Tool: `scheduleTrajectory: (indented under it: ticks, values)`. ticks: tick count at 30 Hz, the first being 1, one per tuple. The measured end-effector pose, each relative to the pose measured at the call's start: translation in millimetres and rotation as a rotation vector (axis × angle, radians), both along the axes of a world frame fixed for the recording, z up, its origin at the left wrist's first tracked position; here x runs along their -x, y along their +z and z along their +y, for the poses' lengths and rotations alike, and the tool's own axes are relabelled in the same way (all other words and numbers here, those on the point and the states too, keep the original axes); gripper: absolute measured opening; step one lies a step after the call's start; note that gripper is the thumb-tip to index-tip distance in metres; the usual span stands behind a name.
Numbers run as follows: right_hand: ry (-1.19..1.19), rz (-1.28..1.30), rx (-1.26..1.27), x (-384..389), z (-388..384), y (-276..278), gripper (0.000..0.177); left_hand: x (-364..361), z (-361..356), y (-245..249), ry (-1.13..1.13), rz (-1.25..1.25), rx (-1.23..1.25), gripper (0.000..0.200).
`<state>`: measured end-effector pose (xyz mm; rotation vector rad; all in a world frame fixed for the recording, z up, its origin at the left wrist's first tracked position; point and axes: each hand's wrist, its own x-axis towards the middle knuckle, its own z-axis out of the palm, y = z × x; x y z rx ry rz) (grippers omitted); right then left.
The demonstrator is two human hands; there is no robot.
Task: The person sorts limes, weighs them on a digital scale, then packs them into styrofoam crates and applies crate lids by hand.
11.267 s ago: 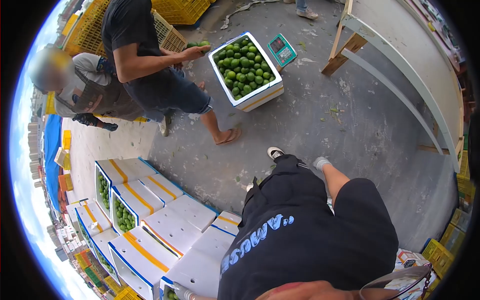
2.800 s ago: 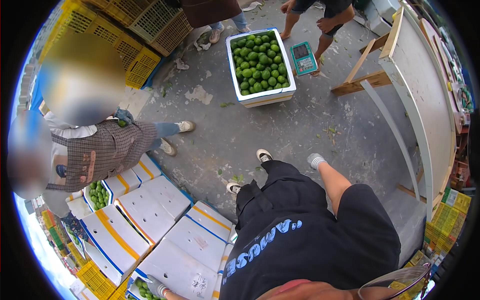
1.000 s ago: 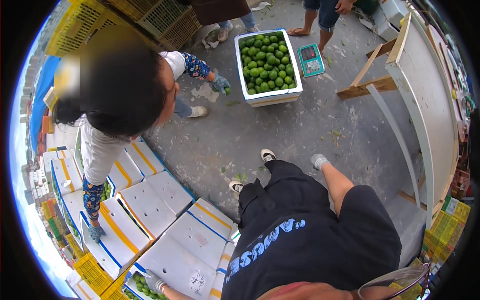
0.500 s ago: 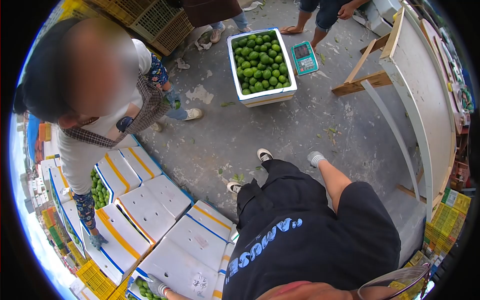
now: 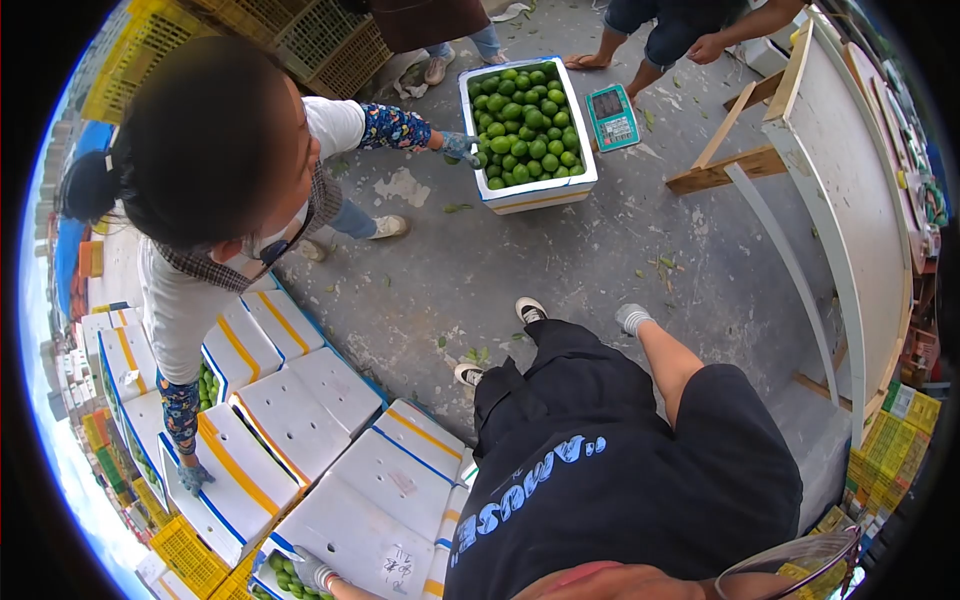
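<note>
Gloved left hand (image 5: 316, 573) touched a blocky white foam box (image 5: 350, 535) of round limes (image 5: 287, 577), lower left, right hand (image 5: 632, 318) hung right of centre, both grips unclear, scuffed grey floor (image 5: 440, 290) beneath, yellow lattice crates (image 5: 140, 60) upper left

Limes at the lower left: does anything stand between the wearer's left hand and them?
Nothing visible does: the gloved left hand appears right beside the limes; whether it touches them is unclear.
</note>
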<state>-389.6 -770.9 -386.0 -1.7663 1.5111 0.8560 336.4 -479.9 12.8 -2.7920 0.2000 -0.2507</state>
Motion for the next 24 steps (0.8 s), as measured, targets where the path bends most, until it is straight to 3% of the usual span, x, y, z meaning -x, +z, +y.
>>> scheduleTrajectory:
  ticks: [5, 8, 11, 14, 17, 20, 24]
  values:
    - [-0.004, -0.007, -0.016, 3, 0, -3, 0.025, -38, 39, -26, -0.123, -0.036, 0.101, 0.057]
    - [0.081, 0.023, -0.029, 1, -4, 4, 0.023, 1, 5, -1, -0.064, 0.021, 0.027, 0.056]
    - [-0.124, 0.005, -0.095, -5, -13, 33, 0.021, -4, 9, -4, -0.056, 0.014, 0.012, 0.056]
    - [-0.233, 0.012, -0.043, -4, -9, 22, 0.021, -14, 13, -9, -0.011, 0.018, -0.014, 0.057]
    - [-0.171, 0.003, 0.003, -3, -6, 21, 0.021, -24, 25, -11, -0.018, 0.019, -0.011, 0.058]
    - [-0.302, -0.022, -0.072, -7, -9, 33, 0.021, -23, 19, -13, 0.016, 0.051, -0.011, 0.059]
    - [-0.068, -0.021, 0.015, -2, -2, 19, 0.021, -27, 24, -14, 0.004, 0.054, 0.0, 0.059]
